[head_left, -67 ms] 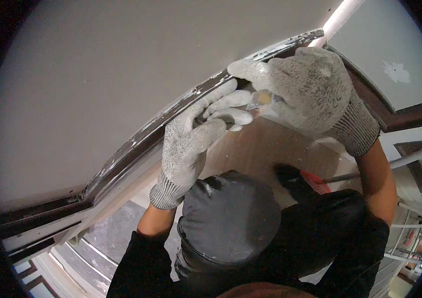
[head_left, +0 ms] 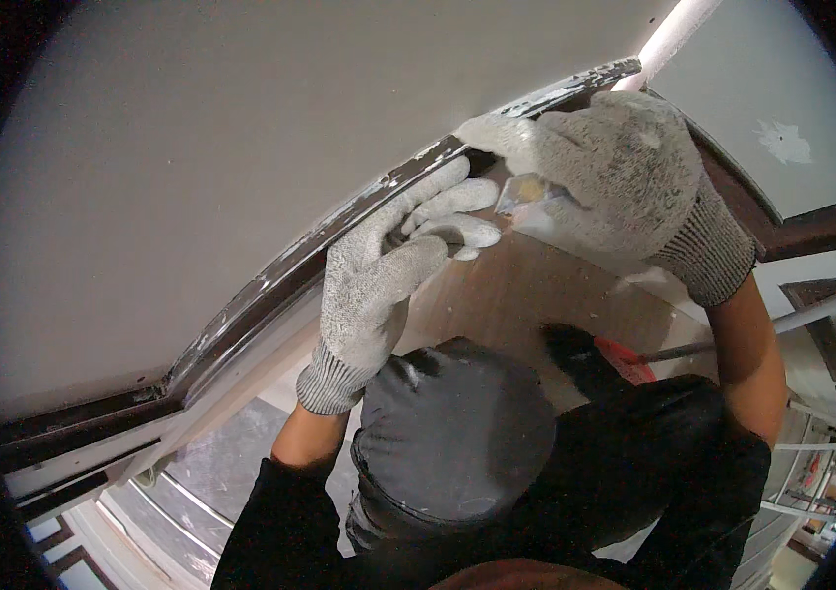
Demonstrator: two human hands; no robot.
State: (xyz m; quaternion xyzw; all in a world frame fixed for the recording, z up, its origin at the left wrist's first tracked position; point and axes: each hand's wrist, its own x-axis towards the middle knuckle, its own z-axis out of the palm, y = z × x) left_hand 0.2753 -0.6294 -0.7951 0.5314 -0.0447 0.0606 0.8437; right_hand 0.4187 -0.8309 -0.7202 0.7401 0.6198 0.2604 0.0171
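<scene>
The right hand [head_left: 615,177], gloved, is closed around a small clear scraper [head_left: 528,192] pressed at the dark trim [head_left: 339,221] toward 12 o'clock. The left hand [head_left: 379,280] lies open, fingers [head_left: 452,202] resting on the trim at 10 o'clock, gripping nothing. Against 0.1 s earlier both hands sit almost unchanged, so the work at that spot seems steady.

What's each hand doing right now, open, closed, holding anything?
Left hand: gloved, fingers curled against the dark trim strip; nothing visibly held.
Right hand: gloved, closed on a small pale tool at the trim.
</scene>
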